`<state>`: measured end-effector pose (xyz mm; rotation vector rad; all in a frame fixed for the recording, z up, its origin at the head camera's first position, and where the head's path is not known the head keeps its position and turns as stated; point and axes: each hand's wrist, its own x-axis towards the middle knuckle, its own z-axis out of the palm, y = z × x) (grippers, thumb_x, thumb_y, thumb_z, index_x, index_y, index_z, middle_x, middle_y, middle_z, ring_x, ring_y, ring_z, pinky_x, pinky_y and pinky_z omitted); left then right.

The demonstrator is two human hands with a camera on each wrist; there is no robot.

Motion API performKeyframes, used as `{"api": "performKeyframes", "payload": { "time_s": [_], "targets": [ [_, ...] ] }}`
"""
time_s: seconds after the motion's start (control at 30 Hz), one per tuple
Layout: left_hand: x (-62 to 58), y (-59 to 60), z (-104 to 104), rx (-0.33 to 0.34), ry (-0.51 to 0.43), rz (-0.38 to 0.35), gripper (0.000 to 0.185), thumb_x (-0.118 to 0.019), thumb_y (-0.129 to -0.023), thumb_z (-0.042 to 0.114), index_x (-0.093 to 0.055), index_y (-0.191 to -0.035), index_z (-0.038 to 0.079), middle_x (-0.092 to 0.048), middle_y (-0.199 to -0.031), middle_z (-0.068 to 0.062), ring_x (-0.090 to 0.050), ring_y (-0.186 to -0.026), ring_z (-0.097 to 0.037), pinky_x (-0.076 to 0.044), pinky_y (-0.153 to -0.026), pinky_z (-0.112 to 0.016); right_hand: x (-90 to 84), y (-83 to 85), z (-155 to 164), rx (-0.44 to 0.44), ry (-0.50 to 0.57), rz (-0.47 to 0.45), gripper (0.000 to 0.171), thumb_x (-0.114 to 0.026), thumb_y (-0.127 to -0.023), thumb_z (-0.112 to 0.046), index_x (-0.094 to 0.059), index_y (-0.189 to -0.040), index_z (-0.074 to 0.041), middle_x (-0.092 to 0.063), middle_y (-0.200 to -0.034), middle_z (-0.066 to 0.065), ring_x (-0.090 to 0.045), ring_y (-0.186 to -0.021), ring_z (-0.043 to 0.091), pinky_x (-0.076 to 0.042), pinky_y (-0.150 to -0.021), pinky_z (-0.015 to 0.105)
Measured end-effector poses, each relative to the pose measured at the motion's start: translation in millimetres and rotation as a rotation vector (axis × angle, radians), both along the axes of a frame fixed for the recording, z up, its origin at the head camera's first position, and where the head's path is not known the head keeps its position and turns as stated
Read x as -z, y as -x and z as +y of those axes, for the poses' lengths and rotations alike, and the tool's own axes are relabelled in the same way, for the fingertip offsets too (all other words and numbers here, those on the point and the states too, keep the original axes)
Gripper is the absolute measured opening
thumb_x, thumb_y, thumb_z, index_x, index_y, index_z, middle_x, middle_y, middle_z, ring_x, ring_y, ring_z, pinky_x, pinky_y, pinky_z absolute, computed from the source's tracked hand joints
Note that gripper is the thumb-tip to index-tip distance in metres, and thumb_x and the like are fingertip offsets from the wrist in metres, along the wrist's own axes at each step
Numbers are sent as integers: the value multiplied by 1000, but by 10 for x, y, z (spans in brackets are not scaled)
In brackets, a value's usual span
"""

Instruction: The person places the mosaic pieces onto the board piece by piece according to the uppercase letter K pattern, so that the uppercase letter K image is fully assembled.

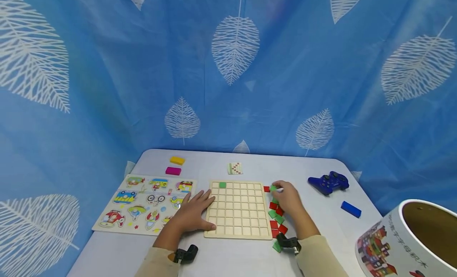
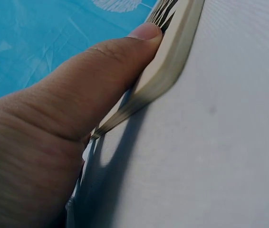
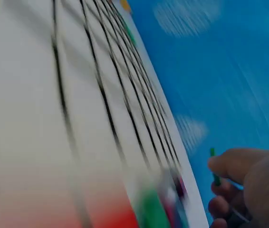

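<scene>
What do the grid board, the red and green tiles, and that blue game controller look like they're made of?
Grid board: probably unpainted wood, matt, from its pale tan colour.
Red tiles and green tiles: perhaps painted wood or plastic; their flat, even colour leaves it open.
Blue game controller: likely smooth hard plastic, judging by its moulded shape.

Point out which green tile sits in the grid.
The green tile in the far row, second cell from the left; other visible green tiles are right of the board.
</scene>
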<state>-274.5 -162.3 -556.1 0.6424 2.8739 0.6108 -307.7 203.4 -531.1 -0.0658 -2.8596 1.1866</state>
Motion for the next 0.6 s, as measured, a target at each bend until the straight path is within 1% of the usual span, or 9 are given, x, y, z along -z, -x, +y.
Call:
{"api": "performKeyframes", "payload": {
  "time_s": [0.07, 0.13, 0.2, 0.27, 0.33, 0.43, 0.53, 0.6],
  "targets": [
    [-5, -5, -11, 0, 2, 1, 110, -79, -71, 78, -45, -160, 23, -28, -173, -3, -22, -161, -33, -7, -127, -68, 12, 47, -415, -79, 29, 37, 31, -72, -98, -17, -69, -129, -10, -69, -127, 11, -67, -108, 26, -58, -88, 46],
    [-15, -9, -19, 2, 12, 0, 109, -78, -72, 78, -45, -161, 24, -27, -174, -2, -21, -162, -33, -7, -127, -68, 38, 82, -808, -176, 40, 47, 25, -74, -98, -20, -72, -123, -14, -71, -123, 7, -68, -107, 25, -59, -86, 44],
    [-22, -13, -22, 7, 10, 2, 108, -78, -73, 78, -44, -161, 24, -27, -174, -2, -21, -161, -33, -8, -127, -69, 76, 110, -1113, -244, 9, 54, 17, -75, -98, -24, -75, -114, -17, -73, -119, 3, -69, -108, 24, -59, -87, 44],
    [-25, -11, -17, 14, 13, 6, 107, -77, -74, 78, -44, -161, 24, -27, -174, -1, -21, -162, -33, -8, -127, -69, 110, 131, -1318, -262, -59, 80, 11, -77, -97, -25, -77, -107, -19, -74, -115, 1, -69, -108, 24, -59, -89, 44],
    [-23, 5, 3, 21, 14, 12, 107, -76, -75, 78, -43, -161, 25, -26, -174, -1, -21, -162, -32, -8, -127, -68, 136, 149, -1423, -240, -134, 126, 8, -78, -95, -24, -78, -102, -19, -74, -110, 0, -69, -108, 24, -58, -91, 45],
    [-13, 28, 26, 25, 19, 21, 106, -75, -76, 78, -44, -161, 25, -27, -174, -1, -21, -162, -31, -8, -128, -68, 163, 162, -1483, -207, -203, 187, 6, -80, -93, -21, -80, -99, -19, -71, -106, 1, -67, -105, 24, -58, -91, 44],
    [-6, 33, 24, 21, 21, 20, 105, -76, -76, 77, -44, -161, 25, -27, -174, -1, -21, -162, -31, -8, -128, -67, 184, 168, -1499, -237, -244, 222, 7, -79, -95, -21, -83, -100, -19, -69, -103, 0, -66, -101, 23, -59, -90, 42],
    [-2, 27, 10, 16, 15, 17, 105, -77, -75, 77, -45, -161, 24, -28, -174, -1, -22, -162, -31, -8, -128, -67, 170, 157, -1479, -286, -268, 222, 12, -77, -96, -22, -83, -106, -18, -69, -107, 2, -66, -104, 24, -58, -92, 43]
  ]
}}
